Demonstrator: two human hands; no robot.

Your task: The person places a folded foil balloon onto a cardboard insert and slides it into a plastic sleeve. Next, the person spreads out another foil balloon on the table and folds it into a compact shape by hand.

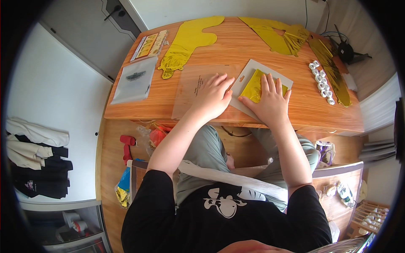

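Observation:
My right hand [272,106] lies flat, fingers spread, pressing on a folded gold foil balloon [253,87]. The balloon rests on a grey-white backing card [255,66] with a small hanging slot, set at a slant near the table's front edge. Just left of the card, my left hand [214,98] has its fingers stretched out over a clear plastic bag [185,90] with dark print. The thumb and index finger of that hand come close to the card's left edge. Nothing shows in its grasp.
Flat gold foil balloons [192,36] [274,36] [331,69] lie along the table's [228,42] back and right side. White ribbon rolls [321,82] stand at the right, near a black router [346,52]. Plastic sleeves [136,80] and a printed package [149,45] lie at the left.

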